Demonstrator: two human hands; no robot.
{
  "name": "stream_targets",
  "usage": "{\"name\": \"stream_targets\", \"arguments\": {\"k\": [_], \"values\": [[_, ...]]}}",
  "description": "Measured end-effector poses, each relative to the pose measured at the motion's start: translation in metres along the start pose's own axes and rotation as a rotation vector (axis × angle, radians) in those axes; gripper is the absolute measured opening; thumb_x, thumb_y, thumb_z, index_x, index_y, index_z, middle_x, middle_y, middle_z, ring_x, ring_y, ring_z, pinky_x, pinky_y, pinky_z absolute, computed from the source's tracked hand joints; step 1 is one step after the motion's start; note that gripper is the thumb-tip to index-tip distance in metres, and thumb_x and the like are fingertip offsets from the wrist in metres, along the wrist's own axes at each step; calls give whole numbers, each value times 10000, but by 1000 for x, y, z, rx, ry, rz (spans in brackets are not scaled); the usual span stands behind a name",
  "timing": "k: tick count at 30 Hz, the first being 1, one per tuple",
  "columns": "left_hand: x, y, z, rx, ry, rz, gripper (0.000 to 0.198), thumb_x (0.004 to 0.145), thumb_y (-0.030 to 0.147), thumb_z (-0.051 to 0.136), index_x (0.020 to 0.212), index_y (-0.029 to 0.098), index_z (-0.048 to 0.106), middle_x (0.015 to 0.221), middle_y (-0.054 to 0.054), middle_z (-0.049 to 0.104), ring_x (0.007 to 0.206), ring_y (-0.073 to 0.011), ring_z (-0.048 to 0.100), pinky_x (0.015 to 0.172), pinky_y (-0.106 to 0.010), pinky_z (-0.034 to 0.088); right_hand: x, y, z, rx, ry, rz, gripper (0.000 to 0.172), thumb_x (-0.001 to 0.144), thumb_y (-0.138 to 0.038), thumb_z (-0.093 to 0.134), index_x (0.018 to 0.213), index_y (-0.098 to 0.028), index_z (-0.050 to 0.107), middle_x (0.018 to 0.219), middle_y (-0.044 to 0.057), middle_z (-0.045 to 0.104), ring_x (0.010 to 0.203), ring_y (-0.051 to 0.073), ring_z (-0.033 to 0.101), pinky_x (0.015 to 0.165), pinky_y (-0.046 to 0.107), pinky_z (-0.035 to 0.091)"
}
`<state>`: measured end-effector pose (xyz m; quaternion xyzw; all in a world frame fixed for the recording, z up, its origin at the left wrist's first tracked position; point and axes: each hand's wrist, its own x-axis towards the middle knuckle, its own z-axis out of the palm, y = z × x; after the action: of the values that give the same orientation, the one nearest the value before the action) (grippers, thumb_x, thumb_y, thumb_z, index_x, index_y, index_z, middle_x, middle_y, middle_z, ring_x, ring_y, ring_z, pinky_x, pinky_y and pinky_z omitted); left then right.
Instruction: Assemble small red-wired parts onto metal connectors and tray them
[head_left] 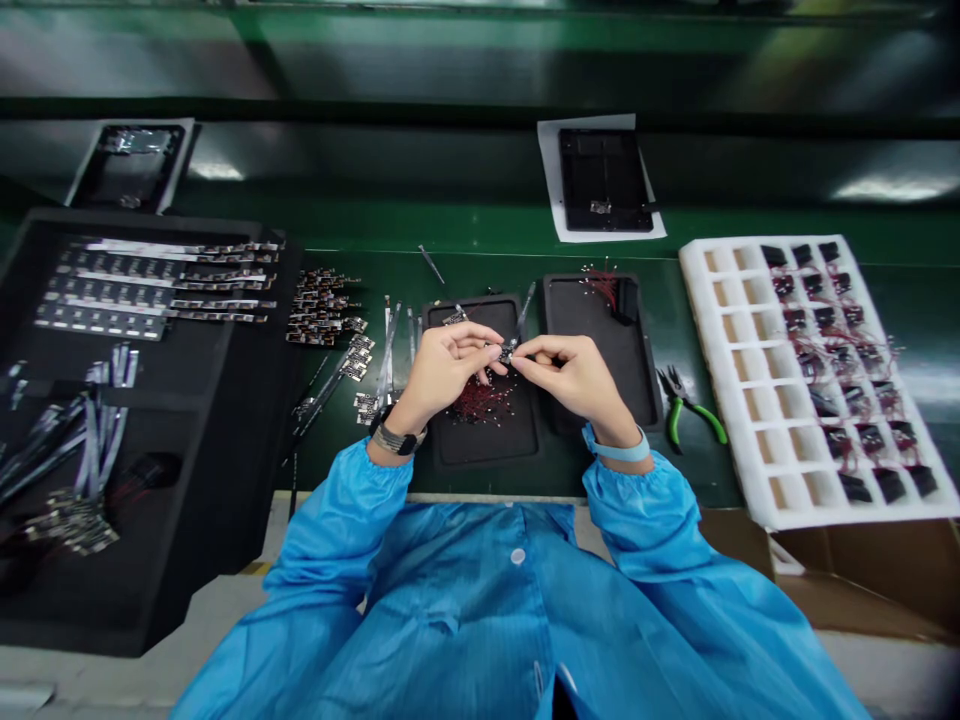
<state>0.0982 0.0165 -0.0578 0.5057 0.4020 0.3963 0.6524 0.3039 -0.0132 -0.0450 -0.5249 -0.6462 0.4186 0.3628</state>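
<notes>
Over a black tray (pixel 487 450), both my hands meet at a small circuit board (pixel 505 351) with a flat ribbon strip (pixel 526 308) rising from it. My left hand (pixel 455 368) pinches the board from the left. From the right, the thumb and forefinger of my right hand (pixel 571 376) close on its other edge. Fingertips cover part of the board. Below them, a bundle of red-wired parts (pixel 481 402) lies in the tray. A second black tray (pixel 600 360) stands just right, holding a black part (pixel 627 300) with red wires.
Green-handled pliers (pixel 690 408) lie right of the trays. A white foam tray (pixel 772 375) of black red-wired parts stands further right. Boards with ribbon strips (pixel 352 365) and stacked small boards (pixel 322 306) lie left, beside a large black bin (pixel 217 440). Dark panels (pixel 604 180) rest at the back.
</notes>
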Motion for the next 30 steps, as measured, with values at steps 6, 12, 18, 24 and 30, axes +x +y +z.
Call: {"name": "stream_targets", "arguments": {"k": [6,12,18,24,30], "values": [[0,2,-1,-8,-4,-4,262,812,299,834,965,106,747,736,-89,785,640,-181,763,564,-242,584,0,0,0,-14,5,0,251,911,-366,715,849,-135,790,581,-62,328,572,101,276,568,289,245],[-1,3,1,66,40,2,213,807,276,814,928,116,743,714,-70,768,666,-195,775,570,-247,592,1,5,2,-50,-5,-4,251,923,-364,701,853,-137,784,578,-66,320,569,101,283,572,285,251],[-2,0,0,72,34,13,208,823,273,808,948,119,744,728,-68,773,669,-189,776,584,-248,601,1,5,1,-39,-11,5,241,924,-360,704,863,-141,784,575,-68,327,566,101,286,573,285,254],[-3,-1,2,138,67,43,166,826,252,797,931,133,748,729,-56,768,672,-189,775,625,-268,621,1,6,4,-33,-19,36,265,923,-381,704,856,-137,781,563,-72,324,563,101,282,565,283,247],[-4,7,-4,87,-20,5,179,835,267,795,932,124,747,701,-74,771,637,-195,767,611,-282,626,0,4,1,65,-56,66,277,913,-408,747,888,-137,798,568,-70,349,566,97,277,562,285,242]]}}
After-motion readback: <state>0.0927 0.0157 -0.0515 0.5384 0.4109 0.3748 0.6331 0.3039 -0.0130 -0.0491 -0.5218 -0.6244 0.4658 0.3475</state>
